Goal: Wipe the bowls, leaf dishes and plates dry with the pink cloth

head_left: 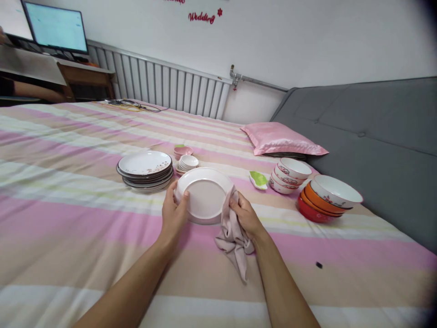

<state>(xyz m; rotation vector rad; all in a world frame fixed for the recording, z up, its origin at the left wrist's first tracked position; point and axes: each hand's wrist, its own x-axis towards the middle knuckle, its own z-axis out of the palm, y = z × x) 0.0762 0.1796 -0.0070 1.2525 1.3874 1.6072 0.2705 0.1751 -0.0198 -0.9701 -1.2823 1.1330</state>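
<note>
A white plate (205, 198) is held up above the bed, tilted so a round ring on its face shows. My left hand (175, 207) grips its left rim, thumb on the near face. At the right rim, my right hand (246, 214) pinches a greyish-pink cloth (235, 239) against the plate, and the cloth's loose end hangs down. Left of the plate stands a stack of plates (145, 164), the top one white with a floral print and dark rim. Just behind the held plate sit small white dishes (189, 161) and pink dishes (183, 151).
A green leaf-shaped dish (258, 179), patterned white bowls (290, 175) and stacked white, orange and red bowls (327, 198) stand to the right on the striped bedsheet (85, 218). Beyond are a pink pillow (283, 138), grey headboard (368, 132), radiator (164, 86), cables (133, 105) and a seated person (37, 91).
</note>
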